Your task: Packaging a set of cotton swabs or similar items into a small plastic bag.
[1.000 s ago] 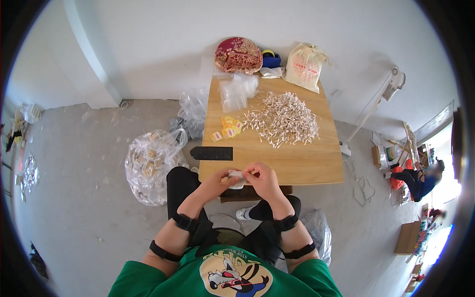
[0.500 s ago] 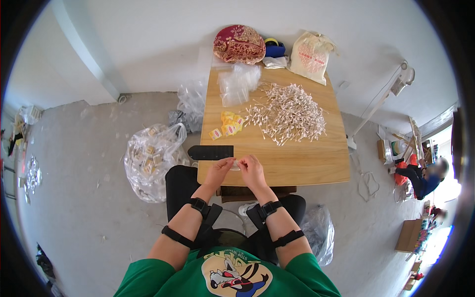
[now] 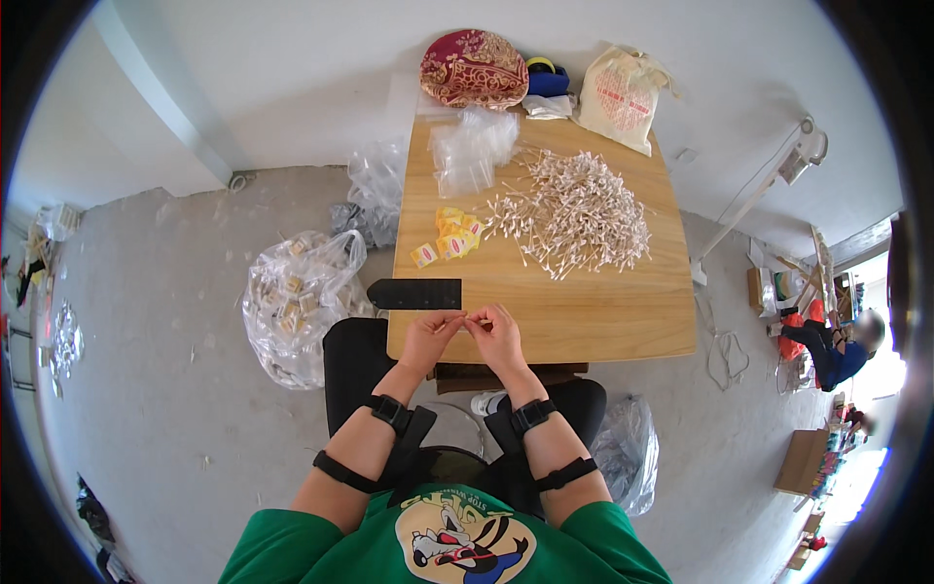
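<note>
Close together over the near edge of the wooden table [image 3: 603, 326], my left hand [image 3: 430, 337] and my right hand [image 3: 496, 333] meet with their fingertips pinched. Whatever sits between them is too small and too covered by fingers to name. A black flat strip [image 3: 418, 294] with one pointed end lies just beyond my left hand, overhanging the table's left edge. Farther off are several yellow and white cards [image 3: 457, 234]. Beside them spreads a big heap of cotton swabs [image 3: 584, 214]. Clear plastic bags [image 3: 472, 154] lie flat behind the cards.
A red patterned cushion [image 3: 474, 68], a blue tape dispenser [image 3: 547, 78] and a cream cloth bag [image 3: 620, 97] line the far edge. On the floor at left stands a clear sack of small packs [image 3: 297, 307]. A white lamp stand [image 3: 749, 204] rises at right; a person [image 3: 832, 346] sits farther away.
My fingertips have come closer together, and the whitish, see-through bit that showed between them is now hidden. The view has shifted slightly; the things on the table stay as they were.
</note>
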`<control>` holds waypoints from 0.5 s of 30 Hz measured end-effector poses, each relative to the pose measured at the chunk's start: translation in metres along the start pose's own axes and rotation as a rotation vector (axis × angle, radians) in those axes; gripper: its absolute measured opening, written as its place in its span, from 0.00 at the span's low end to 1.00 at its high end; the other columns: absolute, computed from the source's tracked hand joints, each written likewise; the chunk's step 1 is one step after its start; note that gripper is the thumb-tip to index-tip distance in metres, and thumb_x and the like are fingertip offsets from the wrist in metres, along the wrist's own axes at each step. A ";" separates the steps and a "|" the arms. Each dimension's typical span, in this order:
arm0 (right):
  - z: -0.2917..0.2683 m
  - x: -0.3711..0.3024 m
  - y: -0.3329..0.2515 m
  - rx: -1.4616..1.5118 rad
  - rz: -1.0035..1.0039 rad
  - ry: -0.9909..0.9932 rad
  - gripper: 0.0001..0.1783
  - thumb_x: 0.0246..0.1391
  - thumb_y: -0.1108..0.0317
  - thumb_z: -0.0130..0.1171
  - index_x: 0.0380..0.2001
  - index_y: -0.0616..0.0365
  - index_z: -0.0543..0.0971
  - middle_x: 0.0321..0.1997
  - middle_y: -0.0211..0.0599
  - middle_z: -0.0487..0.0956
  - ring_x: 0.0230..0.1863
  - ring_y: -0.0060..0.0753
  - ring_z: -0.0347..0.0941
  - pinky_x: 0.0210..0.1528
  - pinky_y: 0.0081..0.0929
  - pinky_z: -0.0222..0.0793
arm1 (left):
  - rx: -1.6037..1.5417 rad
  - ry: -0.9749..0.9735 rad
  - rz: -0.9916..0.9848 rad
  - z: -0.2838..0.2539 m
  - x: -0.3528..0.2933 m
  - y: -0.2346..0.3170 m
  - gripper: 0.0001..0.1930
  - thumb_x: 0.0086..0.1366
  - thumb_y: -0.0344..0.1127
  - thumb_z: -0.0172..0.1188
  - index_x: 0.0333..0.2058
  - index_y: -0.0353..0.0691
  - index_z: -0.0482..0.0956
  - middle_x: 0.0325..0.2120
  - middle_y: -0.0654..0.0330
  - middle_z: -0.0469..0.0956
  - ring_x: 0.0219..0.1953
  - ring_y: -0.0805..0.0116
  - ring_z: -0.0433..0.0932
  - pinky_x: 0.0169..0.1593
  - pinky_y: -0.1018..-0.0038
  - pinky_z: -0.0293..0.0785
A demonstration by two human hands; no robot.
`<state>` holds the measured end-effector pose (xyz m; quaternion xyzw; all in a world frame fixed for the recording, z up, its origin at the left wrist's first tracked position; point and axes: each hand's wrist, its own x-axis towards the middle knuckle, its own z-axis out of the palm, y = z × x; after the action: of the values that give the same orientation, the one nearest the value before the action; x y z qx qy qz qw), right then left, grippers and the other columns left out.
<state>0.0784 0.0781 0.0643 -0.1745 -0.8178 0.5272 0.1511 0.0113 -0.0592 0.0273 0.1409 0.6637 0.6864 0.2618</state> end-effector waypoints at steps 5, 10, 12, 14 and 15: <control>0.002 0.003 0.002 -0.007 -0.047 0.031 0.06 0.50 0.76 0.66 0.29 0.62 0.77 0.31 0.42 0.77 0.31 0.41 0.76 0.32 0.31 0.73 | 0.058 0.029 -0.014 0.001 0.003 0.005 0.09 0.68 0.30 0.60 0.43 0.33 0.83 0.36 0.64 0.83 0.39 0.81 0.78 0.44 0.81 0.73; 0.002 0.002 0.004 -0.043 -0.074 0.030 0.07 0.51 0.76 0.66 0.29 0.62 0.76 0.30 0.38 0.76 0.31 0.34 0.77 0.33 0.25 0.75 | 0.046 0.000 -0.020 0.000 0.000 0.011 0.10 0.68 0.31 0.60 0.44 0.33 0.82 0.36 0.64 0.83 0.39 0.81 0.78 0.44 0.82 0.73; 0.000 0.001 0.001 -0.021 -0.047 0.008 0.06 0.51 0.76 0.66 0.30 0.62 0.76 0.31 0.40 0.77 0.32 0.37 0.78 0.34 0.28 0.75 | -0.012 -0.015 -0.024 -0.004 0.001 0.011 0.10 0.68 0.31 0.60 0.45 0.34 0.82 0.36 0.64 0.83 0.38 0.81 0.78 0.44 0.82 0.73; -0.005 0.000 0.002 -0.002 -0.017 -0.008 0.06 0.52 0.75 0.65 0.31 0.63 0.77 0.31 0.42 0.77 0.32 0.40 0.78 0.35 0.30 0.75 | 0.102 0.012 -0.080 -0.003 -0.002 0.023 0.10 0.67 0.32 0.61 0.44 0.34 0.83 0.34 0.65 0.83 0.37 0.81 0.77 0.43 0.82 0.72; -0.007 0.000 0.005 0.023 0.027 0.006 0.06 0.52 0.75 0.65 0.31 0.63 0.77 0.32 0.42 0.78 0.33 0.39 0.79 0.36 0.29 0.75 | 0.102 0.010 -0.077 -0.004 0.001 0.019 0.10 0.67 0.32 0.61 0.44 0.34 0.83 0.34 0.65 0.83 0.37 0.81 0.77 0.43 0.82 0.72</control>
<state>0.0818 0.0857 0.0623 -0.1855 -0.8087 0.5381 0.1485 0.0050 -0.0617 0.0455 0.1248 0.7041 0.6417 0.2772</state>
